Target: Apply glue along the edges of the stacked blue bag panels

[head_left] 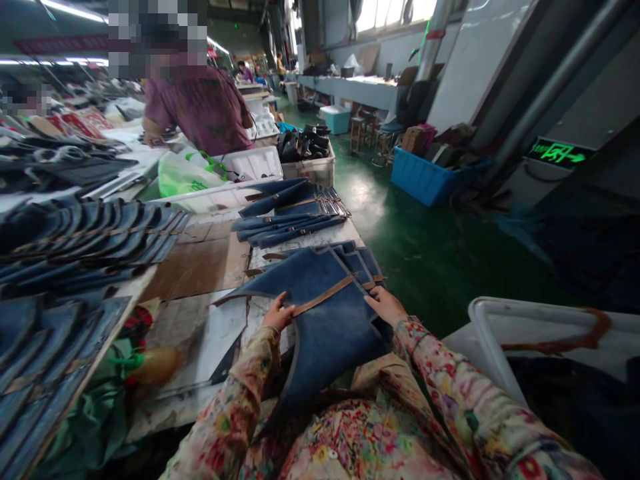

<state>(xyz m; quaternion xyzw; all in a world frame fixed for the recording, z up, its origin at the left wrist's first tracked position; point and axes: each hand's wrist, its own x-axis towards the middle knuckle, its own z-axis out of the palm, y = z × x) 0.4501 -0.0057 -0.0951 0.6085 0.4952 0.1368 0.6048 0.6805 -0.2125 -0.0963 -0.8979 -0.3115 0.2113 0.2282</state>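
A blue fabric-like panel (pixel 330 327) with dark edging and a tan strip (pixel 325 295) across it lies before me, its near end hanging over the table edge by my body. My left hand (pixel 279 313) pinches its curved left edge, at the strip's left end. On the opposite edge my right hand (pixel 386 305) is closed, with the fingertips partly hidden behind the panel. More blue panels (pixel 367 263) show beneath and beyond its far right corner. Farther up the table lies a pile of similar blue pieces (pixel 290 227).
Rows of stacked blue panels (pixel 85 230) fill the left side. A white bin (pixel 480 313) with dark material stands at my right, a blue crate (pixel 420 177) beyond it. A co-worker in a purple shirt (pixel 200 110) is ahead, near white crates (pixel 260 160) and a green bag (pixel 183 175).
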